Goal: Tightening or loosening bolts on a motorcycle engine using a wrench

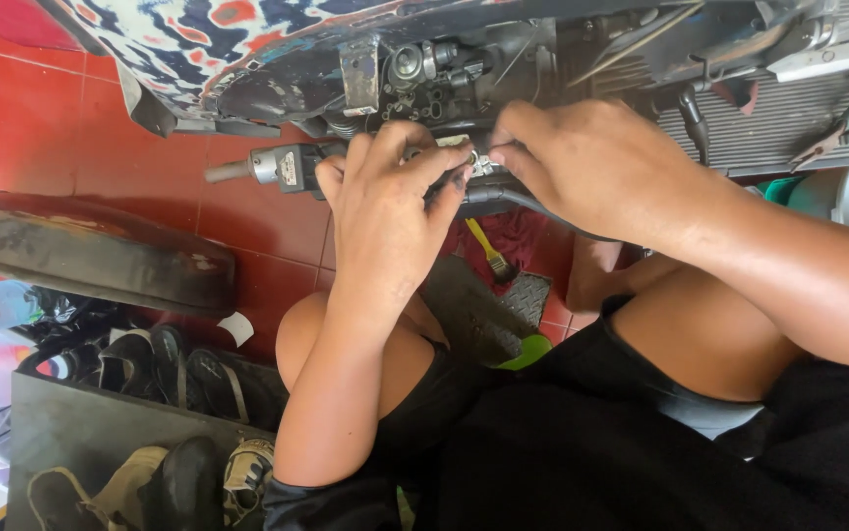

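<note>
Fingers of the left hand (385,202) and right hand (582,162) pinch a small shiny metal part (464,157) between them, above a black rubber hose (513,200). Greasy fingers might slip and drop it.

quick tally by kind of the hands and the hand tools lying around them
hands: 2, left hand and right hand
pliers: 1
yellow-handled brush: 1
total: 4
</note>
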